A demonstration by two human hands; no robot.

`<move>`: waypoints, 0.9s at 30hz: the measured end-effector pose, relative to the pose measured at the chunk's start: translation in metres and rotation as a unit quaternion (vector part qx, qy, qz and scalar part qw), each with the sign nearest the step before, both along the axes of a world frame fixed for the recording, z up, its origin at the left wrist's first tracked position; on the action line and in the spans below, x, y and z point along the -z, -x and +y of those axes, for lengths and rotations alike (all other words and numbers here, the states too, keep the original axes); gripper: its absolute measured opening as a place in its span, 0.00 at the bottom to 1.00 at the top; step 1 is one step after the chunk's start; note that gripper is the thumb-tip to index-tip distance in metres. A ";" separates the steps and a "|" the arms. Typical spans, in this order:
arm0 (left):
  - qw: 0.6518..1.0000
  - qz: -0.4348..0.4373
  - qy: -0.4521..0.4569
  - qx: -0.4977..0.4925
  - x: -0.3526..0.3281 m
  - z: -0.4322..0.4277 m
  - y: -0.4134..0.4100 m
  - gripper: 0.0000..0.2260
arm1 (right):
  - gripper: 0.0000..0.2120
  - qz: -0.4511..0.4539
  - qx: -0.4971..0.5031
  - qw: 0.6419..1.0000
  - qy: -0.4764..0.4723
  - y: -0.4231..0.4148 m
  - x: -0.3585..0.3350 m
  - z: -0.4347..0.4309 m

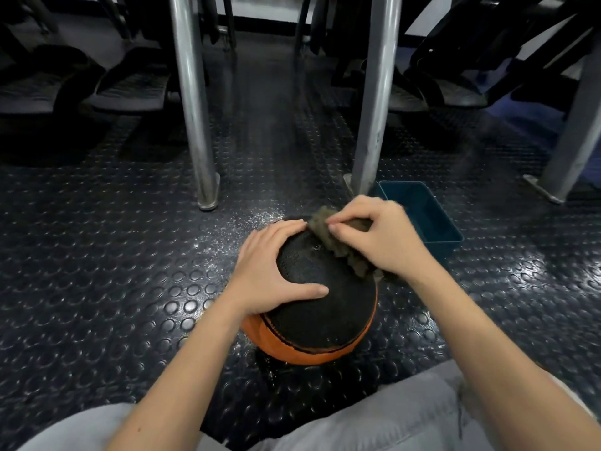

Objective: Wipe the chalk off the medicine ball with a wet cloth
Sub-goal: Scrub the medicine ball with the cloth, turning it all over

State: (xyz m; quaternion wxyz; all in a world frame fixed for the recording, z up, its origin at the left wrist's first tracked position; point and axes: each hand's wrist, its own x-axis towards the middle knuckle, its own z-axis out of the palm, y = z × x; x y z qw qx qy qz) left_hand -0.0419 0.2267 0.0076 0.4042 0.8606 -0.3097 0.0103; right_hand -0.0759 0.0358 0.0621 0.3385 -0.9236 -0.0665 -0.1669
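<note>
At the far left, dark ribbed pedals [130, 89] of gym machines sit above the black studded rubber floor [97, 255]. A shiny metal post [192, 102] stands on the floor, and a dusting of white powder [231, 229] lies on the studs between its foot and the ball. The left hand [270, 275] lies spread wide on the left side of the ball [325, 314], fingers straight and thumb stretched across the black top. The black-and-orange ball rests on the floor just ahead of the person's grey-clad knees [406, 418]. On its upper right, a brownish crumpled cloth [338, 245] lies against the surface. The right hand [380, 239] pinches the cloth with curled fingers. Behind stands a second post [374, 92], and just beside it a blue tub [426, 213].
</note>
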 end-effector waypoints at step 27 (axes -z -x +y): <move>0.976 0.019 0.105 -0.191 0.006 -0.007 0.007 0.18 | 0.05 0.127 -0.034 0.991 -0.005 0.048 0.015 0.006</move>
